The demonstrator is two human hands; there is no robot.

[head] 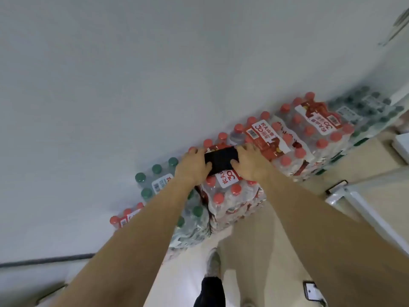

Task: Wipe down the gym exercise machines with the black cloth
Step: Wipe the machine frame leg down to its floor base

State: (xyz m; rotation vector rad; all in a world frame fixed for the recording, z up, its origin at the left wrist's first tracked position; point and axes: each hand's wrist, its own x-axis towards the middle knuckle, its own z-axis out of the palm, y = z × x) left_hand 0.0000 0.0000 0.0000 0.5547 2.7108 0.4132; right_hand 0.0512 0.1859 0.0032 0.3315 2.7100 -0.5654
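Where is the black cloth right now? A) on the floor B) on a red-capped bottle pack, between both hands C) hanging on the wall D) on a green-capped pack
B: the black cloth lies on the red-capped bottle pack, left hand and right hand at its ends.

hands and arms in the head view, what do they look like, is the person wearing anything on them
The left forearm and right forearm are bare down to the frame edge, with no sleeves showing. The left hand and right hand have no gloves, and no watch, band or ring shows, though the picture is slightly soft.
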